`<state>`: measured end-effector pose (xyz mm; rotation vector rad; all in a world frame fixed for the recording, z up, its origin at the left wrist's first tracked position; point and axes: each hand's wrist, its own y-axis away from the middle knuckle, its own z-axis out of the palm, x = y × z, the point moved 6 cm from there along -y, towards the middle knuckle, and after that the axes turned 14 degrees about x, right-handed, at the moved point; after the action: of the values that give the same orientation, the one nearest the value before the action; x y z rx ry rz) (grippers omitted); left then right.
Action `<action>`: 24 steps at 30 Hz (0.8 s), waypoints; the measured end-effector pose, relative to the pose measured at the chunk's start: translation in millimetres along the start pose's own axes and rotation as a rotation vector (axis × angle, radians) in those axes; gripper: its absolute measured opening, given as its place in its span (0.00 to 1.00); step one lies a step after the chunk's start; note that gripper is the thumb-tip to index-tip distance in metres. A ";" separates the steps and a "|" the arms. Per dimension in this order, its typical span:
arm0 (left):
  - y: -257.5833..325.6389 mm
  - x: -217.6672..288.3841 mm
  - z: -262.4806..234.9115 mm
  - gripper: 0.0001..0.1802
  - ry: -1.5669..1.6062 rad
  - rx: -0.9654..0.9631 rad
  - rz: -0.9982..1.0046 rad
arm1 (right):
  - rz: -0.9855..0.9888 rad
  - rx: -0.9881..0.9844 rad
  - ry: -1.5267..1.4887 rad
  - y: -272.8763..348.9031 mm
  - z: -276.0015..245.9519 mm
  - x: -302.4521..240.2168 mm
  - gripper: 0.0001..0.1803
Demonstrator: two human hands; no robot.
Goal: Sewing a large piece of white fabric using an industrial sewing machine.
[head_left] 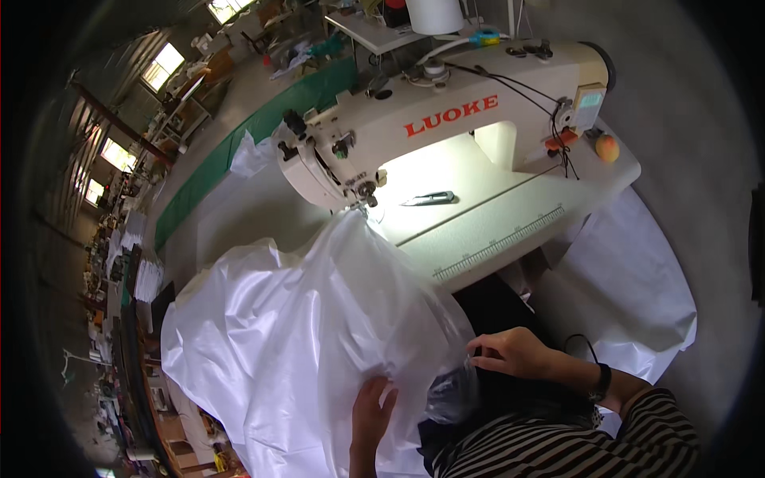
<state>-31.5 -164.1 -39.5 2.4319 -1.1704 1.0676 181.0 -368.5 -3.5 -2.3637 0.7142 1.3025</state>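
A large shiny white plastic sheet (287, 342) spreads in folds from under the needle area of an industrial sewing machine (446, 111) down over my lap. My left hand (373, 410) lies on the sheet near the lower edge, thumb apart from the fingers; the fingertips press into a fold. To its right, my right hand (514, 353) has its fingers curled and pinched at the sheet's right edge. That edge looks thin and partly see-through, bunched over my dark clothing. A small grey pointed cutting tool (430, 198) rests on the lit machine bed, away from both hands.
A printed ruler scale (502, 241) runs along the machine bed's front edge. A round orange-yellow fruit (607, 148) sits at the bed's right end. More white sheeting (621, 279) hangs at right. A green panel (255, 143) stands behind; a cluttered workshop stretches left.
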 end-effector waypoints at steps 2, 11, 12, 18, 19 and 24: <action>21.4 14.7 -7.3 0.18 -0.110 0.037 -0.002 | 0.123 -0.019 0.112 12.9 8.7 16.7 0.20; 63.6 84.9 29.0 0.25 -0.288 0.161 0.168 | 0.005 -0.331 -0.070 57.1 63.7 2.9 0.15; 66.6 86.7 14.1 0.16 -0.259 0.296 0.233 | -0.079 -0.363 -0.046 64.6 63.3 -8.8 0.14; 95.6 101.0 -1.7 0.17 0.062 0.127 -0.080 | -0.660 -0.427 -0.002 102.1 75.8 -73.4 0.04; 95.2 105.9 -2.8 0.19 0.027 0.125 -0.085 | -0.718 -0.403 0.015 103.8 75.5 -82.1 0.04; 91.6 105.9 5.5 0.19 0.329 0.066 -0.163 | -0.809 -0.326 -0.115 108.4 90.6 -89.5 0.02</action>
<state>-54.0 -287.7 22.6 2.2376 -0.8301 1.4055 16.3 -386.0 19.7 -2.3649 -0.5002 1.1998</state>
